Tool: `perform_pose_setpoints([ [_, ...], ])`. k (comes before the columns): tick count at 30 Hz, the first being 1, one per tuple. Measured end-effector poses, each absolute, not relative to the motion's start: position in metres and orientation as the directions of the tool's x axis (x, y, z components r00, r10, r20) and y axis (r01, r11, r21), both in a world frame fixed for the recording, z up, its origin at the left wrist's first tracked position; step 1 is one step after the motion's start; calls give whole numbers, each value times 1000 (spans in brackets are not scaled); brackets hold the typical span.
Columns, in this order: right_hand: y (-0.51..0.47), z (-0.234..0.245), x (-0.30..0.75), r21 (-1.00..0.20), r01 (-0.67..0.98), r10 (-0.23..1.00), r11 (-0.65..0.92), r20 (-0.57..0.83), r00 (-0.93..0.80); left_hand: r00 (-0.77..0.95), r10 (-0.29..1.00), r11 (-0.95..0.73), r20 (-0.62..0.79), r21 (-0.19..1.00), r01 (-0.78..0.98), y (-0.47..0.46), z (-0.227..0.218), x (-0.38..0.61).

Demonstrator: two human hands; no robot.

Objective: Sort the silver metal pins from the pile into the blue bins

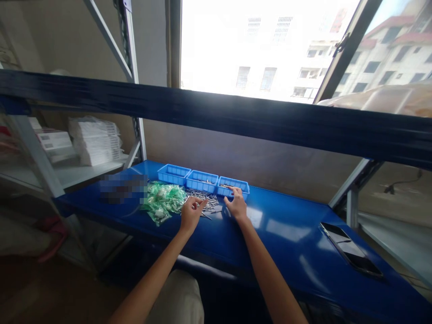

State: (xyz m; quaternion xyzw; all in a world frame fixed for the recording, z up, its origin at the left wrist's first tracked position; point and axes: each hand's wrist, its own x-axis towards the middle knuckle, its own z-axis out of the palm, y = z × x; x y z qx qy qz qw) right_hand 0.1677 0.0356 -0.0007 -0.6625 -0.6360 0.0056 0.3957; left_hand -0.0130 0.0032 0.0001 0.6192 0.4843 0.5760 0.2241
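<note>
My left hand (191,214) is over the near edge of a loose pile of thin silver metal pieces (208,202), like screws or rivets, too small to name surely. Its thumb and forefinger are pinched together; what they hold, if anything, I cannot make out. My right hand (236,205) reaches to the near side of the right-hand blue bin (245,189), thumb and fingers apart, holding nothing visible. Small metal pieces lie in that bin and in the middle blue bin (192,182). The left-hand blue bin (166,174) adjoins them.
Green-tinted clear plastic bags (162,200) are heaped left of the pile, beside a blurred-out patch. A phone (351,249) lies at the right of the blue tabletop (280,243). A dark blue shelf beam (216,108) crosses above; metal posts stand at both sides.
</note>
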Motion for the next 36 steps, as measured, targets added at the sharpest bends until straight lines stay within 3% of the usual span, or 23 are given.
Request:
perform_pose_setpoints([
  [5,39,-4,169,-548,823,846,151,502,180,-84,802,-511,591,752,417,1,-1,-12],
  [17,39,-9,171,-630,735,829,249,531,174,-90,810,-507,580,768,390,-1,-2,-13],
  [23,31,3,167,-636,748,803,190,539,254,-19,777,-571,629,717,400,-6,1,-11],
  [30,27,10,156,-525,789,887,318,459,-53,-130,854,-440,504,833,336,16,10,-36],
  [33,29,7,152,-492,806,892,329,443,-94,-107,856,-449,505,830,330,38,17,-47],
  [36,30,6,152,-469,825,897,315,431,-98,-201,926,-288,320,942,174,59,27,-46],
])
